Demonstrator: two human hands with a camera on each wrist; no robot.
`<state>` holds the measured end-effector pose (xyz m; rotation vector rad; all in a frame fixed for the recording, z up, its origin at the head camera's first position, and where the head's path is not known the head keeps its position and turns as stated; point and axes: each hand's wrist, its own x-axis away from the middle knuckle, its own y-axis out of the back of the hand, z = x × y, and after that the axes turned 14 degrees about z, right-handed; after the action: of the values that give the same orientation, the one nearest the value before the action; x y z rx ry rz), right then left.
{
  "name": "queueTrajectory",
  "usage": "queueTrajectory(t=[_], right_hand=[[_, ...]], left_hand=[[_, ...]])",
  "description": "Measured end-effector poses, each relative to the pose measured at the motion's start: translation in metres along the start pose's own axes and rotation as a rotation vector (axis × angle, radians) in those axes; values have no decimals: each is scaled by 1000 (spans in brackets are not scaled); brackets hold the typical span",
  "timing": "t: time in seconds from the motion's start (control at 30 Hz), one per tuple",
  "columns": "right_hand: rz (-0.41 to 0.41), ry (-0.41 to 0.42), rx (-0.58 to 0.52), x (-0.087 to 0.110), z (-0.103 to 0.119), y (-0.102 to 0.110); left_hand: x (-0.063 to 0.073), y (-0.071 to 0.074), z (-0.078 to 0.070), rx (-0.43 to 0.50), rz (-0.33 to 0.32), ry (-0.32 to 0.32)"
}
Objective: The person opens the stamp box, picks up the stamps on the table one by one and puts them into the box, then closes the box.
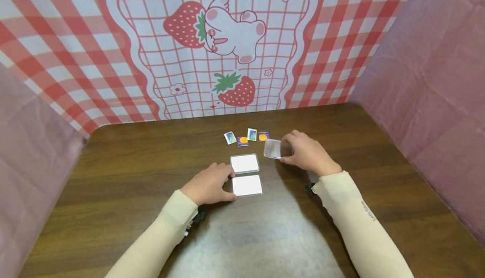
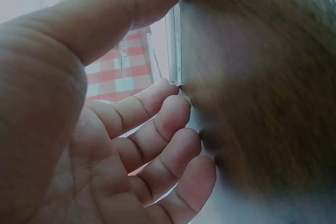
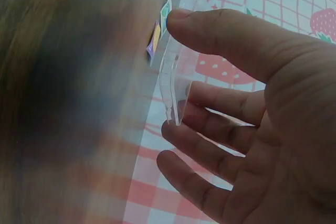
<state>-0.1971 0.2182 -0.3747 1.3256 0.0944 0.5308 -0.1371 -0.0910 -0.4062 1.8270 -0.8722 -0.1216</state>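
Note:
Two flat rectangular cases with bright white faces lie one behind the other on the table: a far case and a near case. My left hand pinches the near case by its left end, thumb at the front edge and index finger at the back edge. In the left wrist view, the near case's thin clear side shows between thumb and index fingertip. To the right, my right hand holds a clear plastic cover between thumb and fingers, tilted in the right wrist view.
Beyond the cases lie several small printed pieces, among them a blue-green one and a purple one with an orange disc. A strawberry-print checked cloth hangs behind the brown table. Pink cloth flanks the right side.

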Motion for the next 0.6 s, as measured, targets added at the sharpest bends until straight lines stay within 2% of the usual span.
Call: queueTrajectory(t=[0.33, 0.6], right_hand=[[1, -49, -36, 1, -5, 0], [-15, -60, -20, 1, -10, -1]], left_hand=[[0, 1, 0, -6, 6, 0], [0, 0, 0, 1, 3, 1]])
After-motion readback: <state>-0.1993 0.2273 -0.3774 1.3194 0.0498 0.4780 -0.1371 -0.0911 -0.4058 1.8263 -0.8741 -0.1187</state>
